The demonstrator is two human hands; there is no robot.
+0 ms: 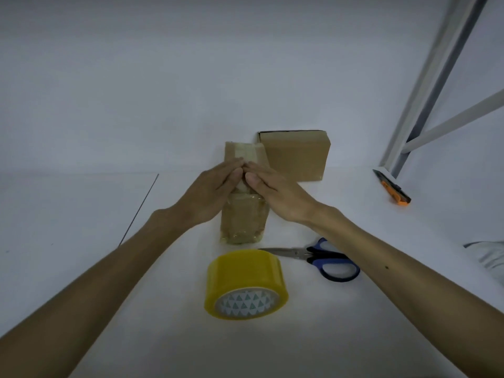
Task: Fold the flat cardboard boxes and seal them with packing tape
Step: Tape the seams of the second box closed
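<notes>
The left hand and right hand press straight, open fingers flat on the small brown taped cardboard box in the middle of the white desk, probably smoothing tape over its seam. The yellow packing-tape roll stands just nearer, handy for 1 more strip.

A pair of scissors with blue handles lies flat on the white table, blades closed and pointing left, handles to the right. Well apart from it, at the table's far right edge, an orange and black utility knife lies at an angle at the foot of a pale metal frame, whose upright leans and carries a slanted brace. A thin dark line runs diagonally across the table's left side. A plain white wall rises behind. Grey fabric shows at the right edge.
</notes>
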